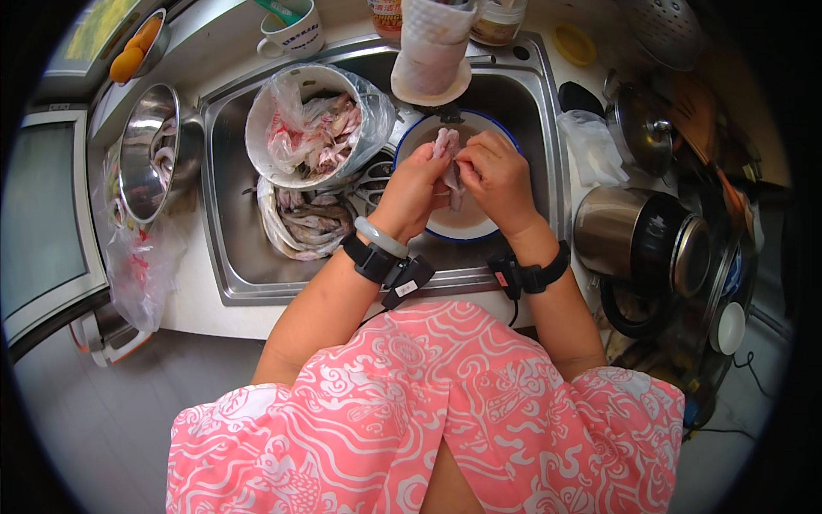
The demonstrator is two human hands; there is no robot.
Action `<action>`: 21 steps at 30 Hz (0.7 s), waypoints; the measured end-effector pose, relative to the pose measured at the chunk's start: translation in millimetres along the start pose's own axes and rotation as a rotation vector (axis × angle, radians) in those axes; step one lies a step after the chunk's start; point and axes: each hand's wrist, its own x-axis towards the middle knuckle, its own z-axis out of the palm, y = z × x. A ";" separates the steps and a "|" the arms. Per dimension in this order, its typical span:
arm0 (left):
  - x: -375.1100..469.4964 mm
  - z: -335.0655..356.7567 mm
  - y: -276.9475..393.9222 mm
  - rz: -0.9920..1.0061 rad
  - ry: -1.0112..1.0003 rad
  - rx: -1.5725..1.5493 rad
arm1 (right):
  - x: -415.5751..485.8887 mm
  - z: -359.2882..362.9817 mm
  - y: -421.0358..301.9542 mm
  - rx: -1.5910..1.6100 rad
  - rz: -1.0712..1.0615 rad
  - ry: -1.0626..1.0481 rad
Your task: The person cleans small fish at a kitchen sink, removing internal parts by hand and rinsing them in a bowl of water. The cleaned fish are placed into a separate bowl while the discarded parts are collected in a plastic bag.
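Observation:
My left hand (414, 189) grips a pale pinkish, limp piece that looks like fish (448, 142), above a blue-rimmed white basin (449, 232) of cloudy water in the right sink bowl. The fingertips of my right hand (501, 177) are pinched together at the piece's right side; what lies between them is hidden. In the left sink bowl, a white bucket (255, 138) with a plastic bag holds pink and grey scraps. Below it lie several long, slender fish (308, 225). The handles of scissors (372, 183) show between bucket and basin.
A steel bowl (144, 154) with pale pieces stands left of the sink. A paper-wrapped, round-based object (433, 58) overhangs the basin from behind. A white mug (298, 35) stands behind the sink. To the right are an electric kettle (616, 225), a plastic bag (591, 148) and a glass lid (639, 128).

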 end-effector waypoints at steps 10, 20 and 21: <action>2.2 -2.4 -3.0 -0.015 -0.006 -0.075 | -4.8 2.4 1.6 -0.005 -0.011 0.006; 0.7 -0.9 0.3 -0.029 -0.061 -0.144 | -13.7 -4.2 -4.0 0.170 0.127 0.023; 0.0 -1.4 1.1 -0.036 -0.079 -0.161 | -14.8 -5.9 -4.5 0.203 0.157 0.042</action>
